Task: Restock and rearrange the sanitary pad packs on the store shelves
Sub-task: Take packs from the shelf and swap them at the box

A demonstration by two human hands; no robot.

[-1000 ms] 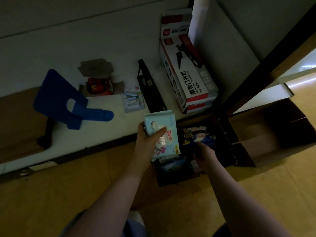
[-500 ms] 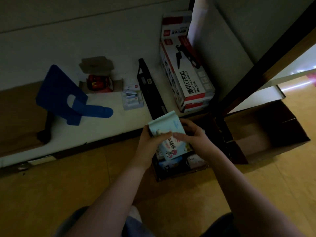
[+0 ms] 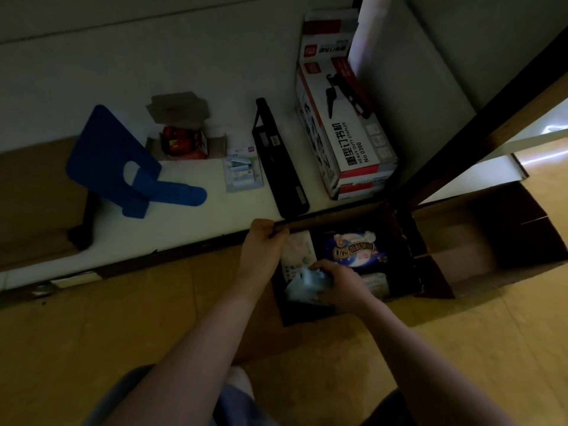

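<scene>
An open cardboard box stands on the floor under the shelf edge. Inside it lie a dark blue pad pack and a pale pack beside it. My right hand is down in the box, its fingers curled round a light blue pad pack at the box's near left. My left hand grips the box's far left rim, fingers curled over the edge.
The low white shelf carries a blue bookend, a small open carton with red items, a blister pack, a black punch and red-and-white stapler boxes. A dark upright post stands right.
Both hands held the light blue pack above the box before. Now the right hand has lowered it into the box, and the left hand has let go and taken the box's rim.
</scene>
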